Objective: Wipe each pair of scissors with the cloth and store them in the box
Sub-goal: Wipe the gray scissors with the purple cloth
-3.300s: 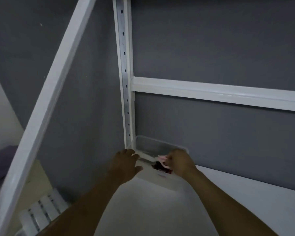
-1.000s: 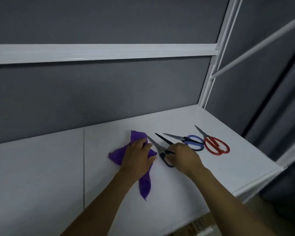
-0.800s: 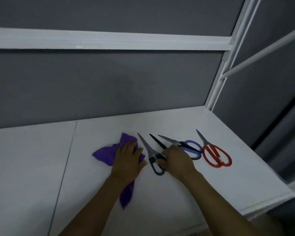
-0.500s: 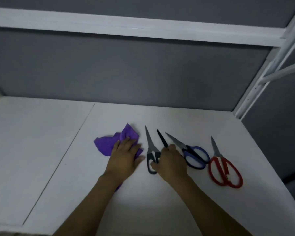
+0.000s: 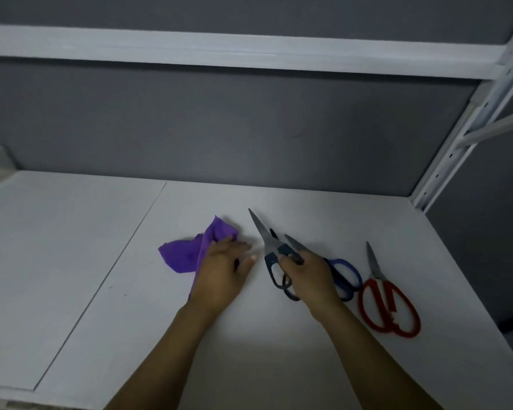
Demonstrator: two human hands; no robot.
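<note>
Head view: right hand (image 5: 307, 276) grips dark scissors (image 5: 269, 247), left hand (image 5: 222, 275) presses cloth (image 5: 184, 253).

Cloth (image 5: 184, 255): purple fabric, soft, matt, creased.
Dark-handled scissors (image 5: 264, 238): dull grey metal blades, smooth plastic loops.
Blue-handled scissors (image 5: 342, 263) and red-handled scissors (image 5: 389, 306): plastic handles, slight sheen.
Desk (image 5: 71, 261): white, smooth, matt, with one thin seam.
Back wall (image 5: 219, 122): grey, matt.
Upright (image 5: 456, 149): white-painted metal, perforated.

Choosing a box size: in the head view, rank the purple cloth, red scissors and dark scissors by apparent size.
1. Purple cloth, partly under the left hand.
2. Red scissors and dark scissors: about alike in length, and the right hand covers the dark handles, so unranked.
</note>
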